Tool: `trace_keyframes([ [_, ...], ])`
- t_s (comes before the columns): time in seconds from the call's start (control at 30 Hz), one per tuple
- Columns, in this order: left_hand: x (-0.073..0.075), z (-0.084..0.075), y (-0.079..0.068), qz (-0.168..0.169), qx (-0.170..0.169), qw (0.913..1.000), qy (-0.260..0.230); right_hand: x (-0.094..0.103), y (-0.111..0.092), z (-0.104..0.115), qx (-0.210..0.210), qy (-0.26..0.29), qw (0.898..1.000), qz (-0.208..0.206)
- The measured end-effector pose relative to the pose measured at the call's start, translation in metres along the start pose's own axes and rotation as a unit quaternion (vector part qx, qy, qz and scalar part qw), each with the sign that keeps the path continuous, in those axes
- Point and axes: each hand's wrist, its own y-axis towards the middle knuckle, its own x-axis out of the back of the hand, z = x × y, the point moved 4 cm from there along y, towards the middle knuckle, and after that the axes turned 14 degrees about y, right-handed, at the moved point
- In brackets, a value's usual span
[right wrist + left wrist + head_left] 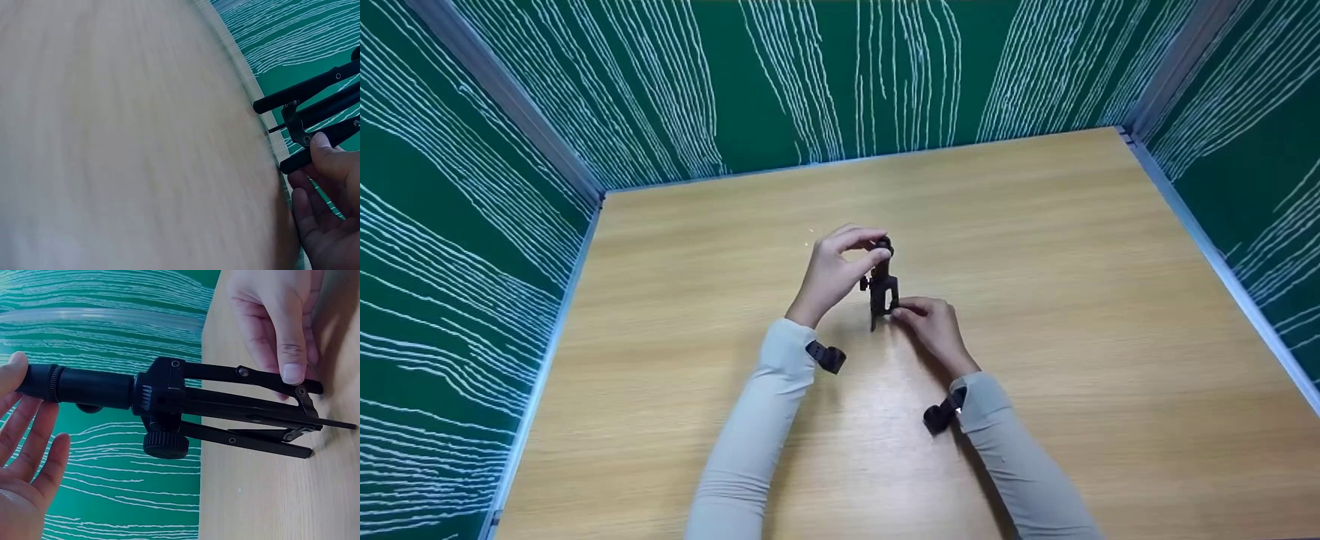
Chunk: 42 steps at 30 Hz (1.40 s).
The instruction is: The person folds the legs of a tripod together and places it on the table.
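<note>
A small black tripod (883, 289) stands roughly upright above the middle of the table, its legs pointing down and only slightly spread. My left hand (836, 266) pinches its top end between thumb and fingers. Low on one leg, my right hand (936, 326) grips near the foot with thumb and fingertips. The left wrist view shows the ridged knob (166, 445) on the tripod's side and the hinged braces between its legs. In the right wrist view, the thumb of the right hand (337, 191) presses on one leg beside a brace joint.
The wooden table (675, 300) is bounded by green walls (765, 82) with wavy white lines at the back and on both sides. Small black devices are strapped at both wrists, below the hands.
</note>
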Motion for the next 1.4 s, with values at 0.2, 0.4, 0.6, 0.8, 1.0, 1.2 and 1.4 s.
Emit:
trace_keyframes([
  [0.2,0.0,0.002,0.0,0.001,0.006,1.0,0.003,0.001,0.001,0.001,0.02,-0.005,1.0,-0.009],
  [0.4,0.006,0.003,0.0,-0.017,0.015,0.9997,0.004,0.005,0.003,0.007,0.031,0.0,1.0,0.003],
  [0.6,0.012,0.006,0.0,-0.041,0.035,0.998,-0.035,0.016,0.008,0.018,0.07,-0.001,0.998,-0.002],
  [0.8,0.02,0.017,-0.004,-0.067,0.054,0.9927,-0.085,0.031,0.014,0.027,0.095,-0.018,0.995,-0.007],
  [1.0,0.022,0.034,-0.01,-0.087,0.077,0.9871,-0.11,0.041,0.018,0.038,0.117,-0.055,0.992,0.01],
  [1.2,0.019,0.051,-0.017,-0.102,0.126,0.9778,-0.132,0.049,0.023,0.044,0.138,-0.097,0.985,0.032],
  [1.4,0.015,0.067,-0.025,-0.102,0.176,0.9698,-0.135,0.056,0.03,0.051,0.149,-0.143,0.977,0.056],
])
